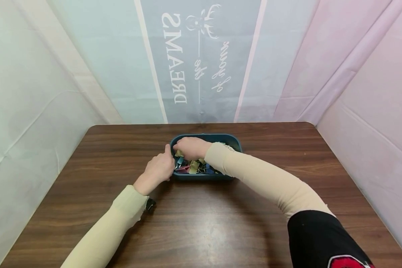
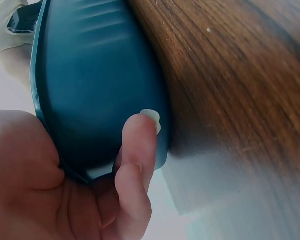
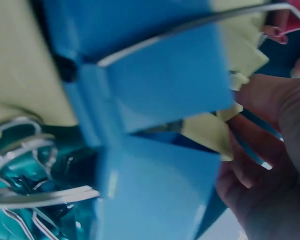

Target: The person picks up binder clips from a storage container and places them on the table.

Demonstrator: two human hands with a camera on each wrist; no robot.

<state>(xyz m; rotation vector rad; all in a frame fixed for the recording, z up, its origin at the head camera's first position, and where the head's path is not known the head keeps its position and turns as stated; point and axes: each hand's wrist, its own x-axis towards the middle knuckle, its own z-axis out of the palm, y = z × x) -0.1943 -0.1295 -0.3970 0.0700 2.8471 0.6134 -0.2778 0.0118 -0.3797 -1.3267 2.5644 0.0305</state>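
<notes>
Binder clips (image 1: 193,167) lie in a loose heap inside a dark teal bin (image 1: 202,177), and this bin stands near the far edge of the worktop (image 1: 97,167), about midway between its two far corners. Yellow, blue and pink ones can be seen, partly covering each other. In the right wrist view a blue clip (image 3: 170,92) is very close to the camera, and wire handles (image 3: 45,199) lie crossed beside it. Such handles could catch in one another, I judge, so it would be good to take one clip by its body, loosen it gently and lift it straight above the rim, without pulling sideways.

The right hand (image 1: 192,148) reaches over the clips toward the far left corner of the bin. Its fingers are bent downward, neither spread wide nor fully closed, just beside a yellow clip (image 1: 179,153); whether they pinch it, I cannot tell.

The left hand (image 1: 159,167) grips the left end of the bin, with bent fingers (image 2: 140,142) against the outer wall. This hold seems useful for steadying: the pressure should be firm but not so strong that the bin tilts or slides on the worktop.
</notes>
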